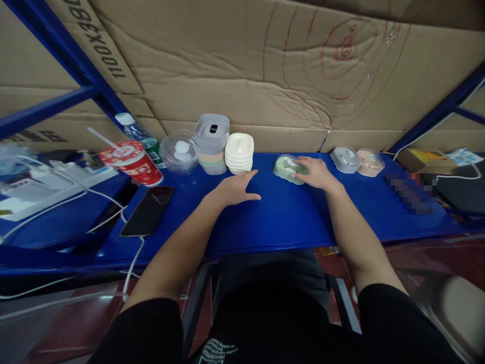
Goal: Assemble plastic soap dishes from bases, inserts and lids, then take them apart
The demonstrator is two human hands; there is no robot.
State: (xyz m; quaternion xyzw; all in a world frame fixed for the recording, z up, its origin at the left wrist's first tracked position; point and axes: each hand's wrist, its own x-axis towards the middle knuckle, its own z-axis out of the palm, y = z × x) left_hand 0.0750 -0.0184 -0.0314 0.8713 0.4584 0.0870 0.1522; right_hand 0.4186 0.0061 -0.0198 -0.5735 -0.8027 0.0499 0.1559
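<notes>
My right hand [314, 173] grips the right side of a small pale green lidded bowl [283, 167] on the blue table, with thumb and fingers around its edge. My left hand [238, 189] is open, thumb apart from the fingers and nothing in it. Just behind its fingertips rises a stack of cream bowls [239, 151]. To the left of that stands a taller stack of grey, peach and green bowls [210, 157] topped by grey pieces. Clear round lids [179, 154] lie beside it. Two closed bowls, one grey [345, 159] and one peach [370, 162], sit at the right.
On the left are a red paper cup [132, 164] with a straw, a water bottle [142, 136], a phone [147, 211] and a power strip [56, 194] with white cables. A cardboard wall [227, 65] closes off the back. A small box [428, 161] lies at right.
</notes>
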